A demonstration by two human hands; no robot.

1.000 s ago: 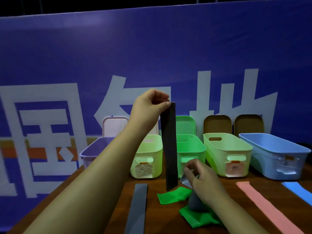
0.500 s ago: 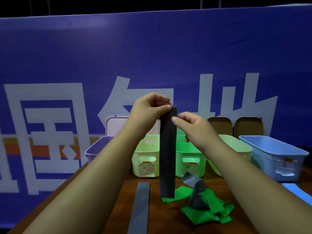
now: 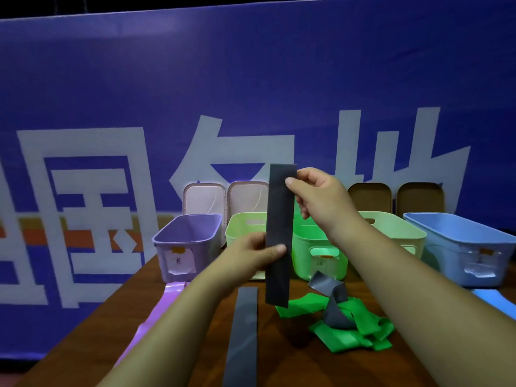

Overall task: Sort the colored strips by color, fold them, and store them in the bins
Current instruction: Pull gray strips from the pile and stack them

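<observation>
Hanging upright above the counter (image 3: pixel 293 367), the dark grey strip (image 3: pixel 280 219) has its long axis close to vertical, leaning a touch so that the top end sits slightly right of the bottom end. We pinch it in two places. Our right hand (image 3: pixel 321 196) takes the top end, thumb on the near face and fingers behind. Our left hand (image 3: pixel 248 255) pinches the left edge a little below the middle, thumb tip pressed on the near face. So the strip lies almost wholly below the right grip and runs both up and down from the left grip, which is the nearer one to the free tail. That tail ends just above the heap of green strips (image 3: pixel 349 331) and does not look to touch it. We judge that the fold turns on this: both grips lie on one line along the strip's length, so bringing one end toward the other would double the strip across its width. Left of the tail a second grey strip (image 3: pixel 243 336) lies flat, pointing away from us, and a crumpled grey strip (image 3: pixel 335 305) sits on the green heap. Behind stand the bins in a row, from the purple bin (image 3: pixel 195 255) to the blue bin (image 3: pixel 460 247). Their labels are too small to read, so we cannot tell which takes grey.
</observation>
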